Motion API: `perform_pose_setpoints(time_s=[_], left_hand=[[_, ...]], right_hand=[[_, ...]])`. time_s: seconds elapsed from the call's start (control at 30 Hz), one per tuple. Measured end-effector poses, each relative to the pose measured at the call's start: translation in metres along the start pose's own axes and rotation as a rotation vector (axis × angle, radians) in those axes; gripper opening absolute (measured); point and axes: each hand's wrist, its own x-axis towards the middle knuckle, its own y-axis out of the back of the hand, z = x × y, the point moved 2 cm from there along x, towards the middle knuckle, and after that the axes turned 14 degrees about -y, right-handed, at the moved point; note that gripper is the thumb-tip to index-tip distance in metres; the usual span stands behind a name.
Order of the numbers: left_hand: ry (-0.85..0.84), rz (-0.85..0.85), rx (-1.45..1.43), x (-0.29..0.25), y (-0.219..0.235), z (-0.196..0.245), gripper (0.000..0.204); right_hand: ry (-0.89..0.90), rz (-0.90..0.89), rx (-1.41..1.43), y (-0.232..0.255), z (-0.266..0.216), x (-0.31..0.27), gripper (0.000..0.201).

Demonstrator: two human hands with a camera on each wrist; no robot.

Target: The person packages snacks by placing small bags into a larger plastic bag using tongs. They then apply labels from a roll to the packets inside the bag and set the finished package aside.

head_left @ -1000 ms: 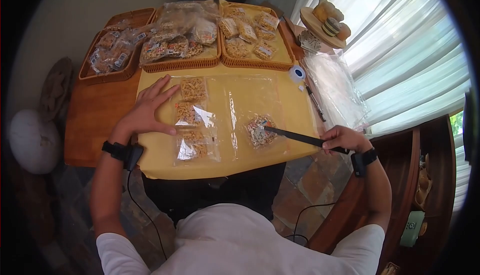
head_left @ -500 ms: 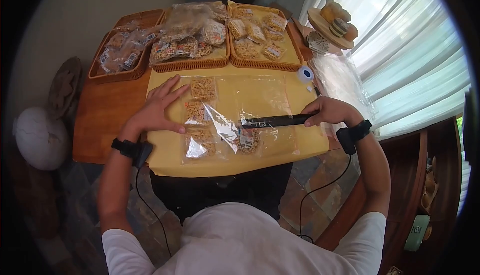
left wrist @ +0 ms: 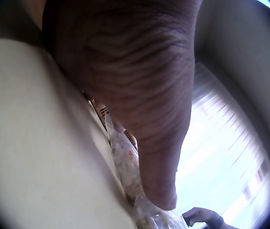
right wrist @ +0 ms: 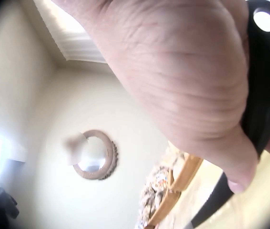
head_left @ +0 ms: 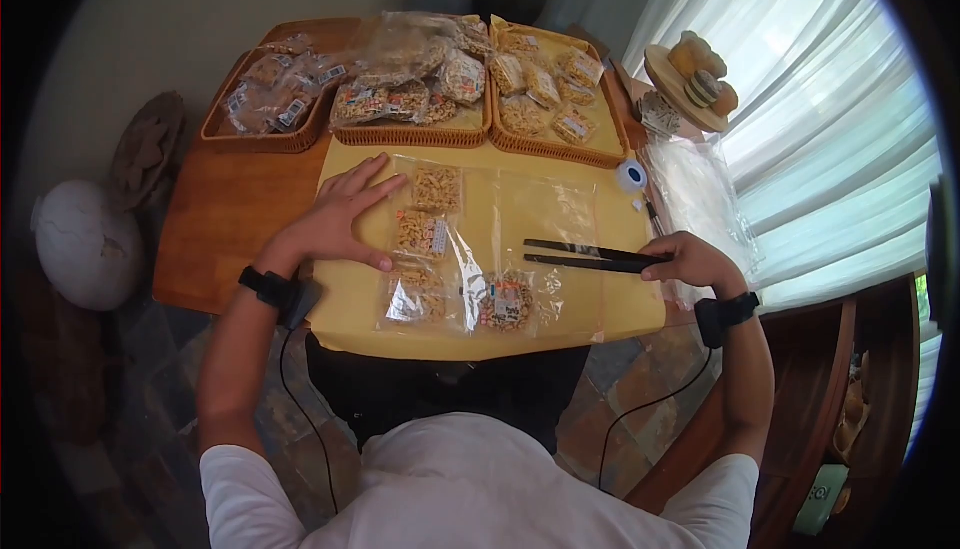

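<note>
Black tongs (head_left: 622,262) held in the right hand (head_left: 692,261), thumb and fingers curled round the thick end. Pointed the tips to the left, a little apart, over the clear plastic (head_left: 565,209). Could not tell from the head view about tips touching or not touching it. Spread the left hand (head_left: 345,219) wide at the left edge of the plastic, thumb beside the three square nut packs (head_left: 421,233). Found the round nut pack (head_left: 507,306) to their right, close to the front edge of the yellow paper (head_left: 640,299). Saw room on the yellow paper to the right of the plastic, and a thin strip between plastic and baskets.

Saw the hole in the end of the tongs only in the right wrist view, with a round brown ring (right wrist: 95,155) behind. In the left wrist view, saw the thumb low over crinkly plastic, from the side, with the other fingertips hidden.

Met three baskets at the back, like a low wall: left basket (head_left: 262,142), middle basket (head_left: 410,136) and right basket (head_left: 560,149), all holding packs. Past the right hand, found tape (head_left: 631,175), a pen (head_left: 653,217) and shiny clear bags (head_left: 705,189), in the way on that side.
</note>
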Motion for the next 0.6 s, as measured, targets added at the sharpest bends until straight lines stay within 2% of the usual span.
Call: perform_pose_setpoints(time_s=[0.03,0.07,0.13,0.2,0.23,0.27,0.3,0.37,0.47,0.53,0.6], left_hand=[[-0.012,0.002,0.001,0.0,0.002,-0.001,0.134],[0.003,0.036,0.007,0.0,0.005,-0.001,0.134],[-0.004,0.015,-0.022,-0.003,0.003,0.0,0.135],[0.009,0.046,-0.048,-0.005,0.002,-0.003,0.135],[0.008,0.042,-0.064,-0.004,0.002,-0.004,0.135],[0.008,0.062,-0.071,-0.004,0.002,-0.003,0.135],[0.019,0.051,-0.084,-0.004,0.002,-0.003,0.136],[0.038,0.047,-0.092,-0.007,0.004,-0.005,0.136],[-0.004,0.049,-0.076,-0.006,-0.001,-0.007,0.135],[-0.039,0.037,-0.044,-0.005,-0.002,-0.009,0.134],[-0.029,0.029,-0.04,-0.005,-0.001,-0.007,0.133]], right_hand=[[0.002,0.07,0.002,0.017,0.009,-0.005,0.032],[-0.088,0.058,0.016,0.036,0.035,-0.004,0.026],[-0.221,0.073,0.008,0.074,0.05,-0.024,0.018],[-0.219,0.232,0.197,0.095,0.045,-0.03,0.018],[-0.136,0.263,0.261,0.099,0.036,-0.023,0.021],[-0.056,0.27,0.27,0.095,0.017,-0.01,0.023],[-0.017,0.252,0.315,0.081,-0.021,0.0,0.023],[0.038,0.186,0.307,0.056,-0.084,0.029,0.03],[0.102,0.074,0.464,0.039,-0.175,0.059,0.036],[0.122,0.059,0.476,0.043,-0.212,0.072,0.037],[0.09,-0.042,0.384,0.046,-0.235,0.088,0.039]])
